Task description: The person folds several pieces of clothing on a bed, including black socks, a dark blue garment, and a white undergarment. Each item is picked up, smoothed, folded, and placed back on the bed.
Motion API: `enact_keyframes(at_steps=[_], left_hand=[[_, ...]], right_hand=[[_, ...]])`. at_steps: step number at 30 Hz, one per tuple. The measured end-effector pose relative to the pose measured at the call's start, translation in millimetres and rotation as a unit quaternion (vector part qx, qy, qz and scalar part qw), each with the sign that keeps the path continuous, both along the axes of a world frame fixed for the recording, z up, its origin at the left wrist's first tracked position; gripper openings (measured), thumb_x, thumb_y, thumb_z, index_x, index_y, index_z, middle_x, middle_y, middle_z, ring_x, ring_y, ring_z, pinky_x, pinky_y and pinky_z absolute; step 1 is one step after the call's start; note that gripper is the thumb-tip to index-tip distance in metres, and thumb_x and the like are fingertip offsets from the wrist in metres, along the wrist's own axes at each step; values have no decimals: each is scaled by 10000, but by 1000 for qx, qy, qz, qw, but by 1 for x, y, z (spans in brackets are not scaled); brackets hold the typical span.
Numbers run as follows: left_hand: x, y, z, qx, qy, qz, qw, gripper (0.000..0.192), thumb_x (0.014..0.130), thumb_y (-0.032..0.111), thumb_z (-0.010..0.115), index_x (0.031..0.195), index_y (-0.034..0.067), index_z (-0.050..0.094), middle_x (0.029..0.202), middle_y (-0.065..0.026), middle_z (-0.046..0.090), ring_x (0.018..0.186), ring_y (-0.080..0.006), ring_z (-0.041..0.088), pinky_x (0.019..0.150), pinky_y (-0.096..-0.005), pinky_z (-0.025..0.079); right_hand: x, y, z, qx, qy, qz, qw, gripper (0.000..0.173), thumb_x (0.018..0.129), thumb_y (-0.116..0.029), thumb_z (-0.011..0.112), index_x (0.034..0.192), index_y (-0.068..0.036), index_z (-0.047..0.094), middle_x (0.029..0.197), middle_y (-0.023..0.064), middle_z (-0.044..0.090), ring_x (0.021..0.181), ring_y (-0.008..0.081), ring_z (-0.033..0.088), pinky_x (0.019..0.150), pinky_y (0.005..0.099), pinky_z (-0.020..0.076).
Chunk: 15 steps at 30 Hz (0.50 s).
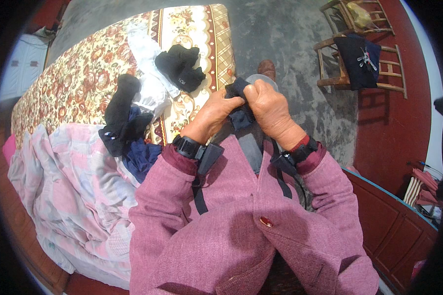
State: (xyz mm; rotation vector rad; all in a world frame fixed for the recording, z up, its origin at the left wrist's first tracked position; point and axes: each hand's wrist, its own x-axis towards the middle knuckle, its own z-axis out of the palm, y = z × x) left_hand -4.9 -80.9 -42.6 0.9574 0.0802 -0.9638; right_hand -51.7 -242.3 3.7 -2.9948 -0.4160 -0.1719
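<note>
Both my hands grip a dark cloth item (240, 118), perhaps a sock, held above my lap. My left hand (216, 110) pinches it between thumb and fingers on its left side. My right hand (267, 107) is closed around its upper right part. A dark piece stands up between the two hands, and a navy part hangs below them. On the bed to the left lie a crumpled black garment (181, 68), a white garment (147, 86), another black garment (122, 114) and a navy cloth (142, 158).
The bed has a floral cover (92, 66) and a pink-white blanket (77, 177). Wooden chairs stand at the upper right, one with dark cloth (347, 62) and clips over it. A red-brown wooden panel (387, 206) is at the lower right. A rounded grey object (275, 84) shows behind my right hand.
</note>
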Motion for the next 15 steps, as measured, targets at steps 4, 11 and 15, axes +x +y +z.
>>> enact_keyframes(at_steps=[4,11,15], left_hand=[[-2,9,-1,8,8,-14,1000,249,933,84,626,1159,-20,611,1021,-53,667,857,-130,662,744,-264,553],[-7,19,14,-22,-2,-14,1000,257,950,108,601,1173,-20,602,992,-40,658,842,-115,649,724,-252,541],[-10,22,18,-1,33,11,999,272,962,146,612,1188,-5,602,969,-18,656,790,-88,623,651,-228,508]], right_hand=[[-7,4,9,113,41,16,993,234,819,-130,686,969,-52,524,912,127,539,910,339,606,753,419,533],[-10,5,16,178,121,-58,975,355,812,-194,759,1029,-37,526,979,156,542,943,378,596,781,468,521],[-8,8,15,169,106,-62,978,337,816,-188,751,1023,-40,529,963,154,548,937,379,600,771,466,522]])
